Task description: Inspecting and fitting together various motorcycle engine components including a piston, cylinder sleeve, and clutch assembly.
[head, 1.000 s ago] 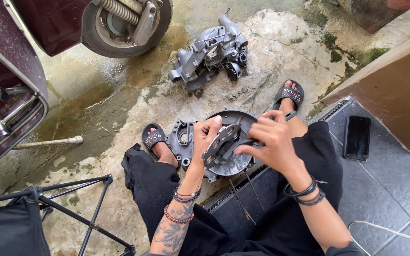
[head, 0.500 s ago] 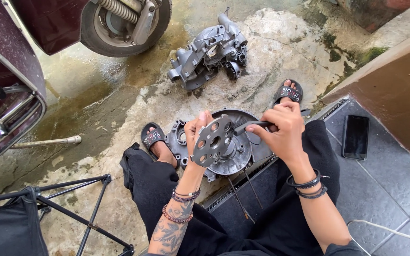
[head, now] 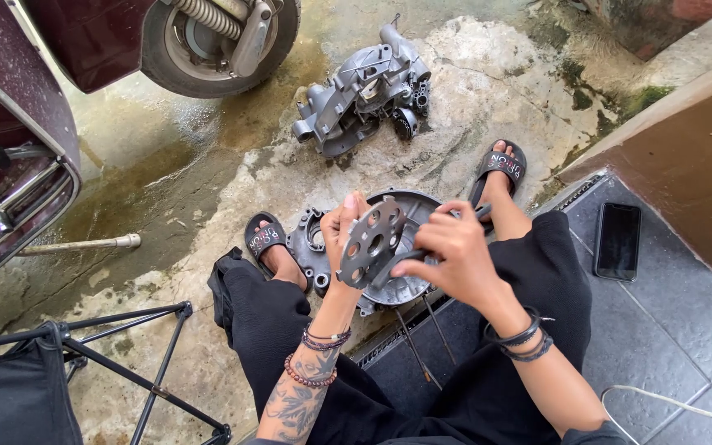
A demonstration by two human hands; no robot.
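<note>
My left hand (head: 339, 235) grips a round grey metal disc with several holes (head: 370, 244), held tilted on edge above a grey engine casing (head: 409, 206) that lies on the concrete between my sandalled feet. My right hand (head: 447, 251) is closed on a dark tool handle (head: 481, 211) and presses against the right side of the disc. A second, larger engine casing (head: 364, 86) lies further away on the ground.
A scooter's rear wheel (head: 220, 41) and maroon body (head: 10, 148) stand at the upper left. A black phone (head: 617, 241) rests on the grey tiles at right. A black folding stand (head: 125, 354) sits at lower left, a metal rod (head: 84, 244) beside it.
The holed disc has come up off the casing and tilted onto its edge. Both hands have closed in on it, and the right hand has shifted left against it.
</note>
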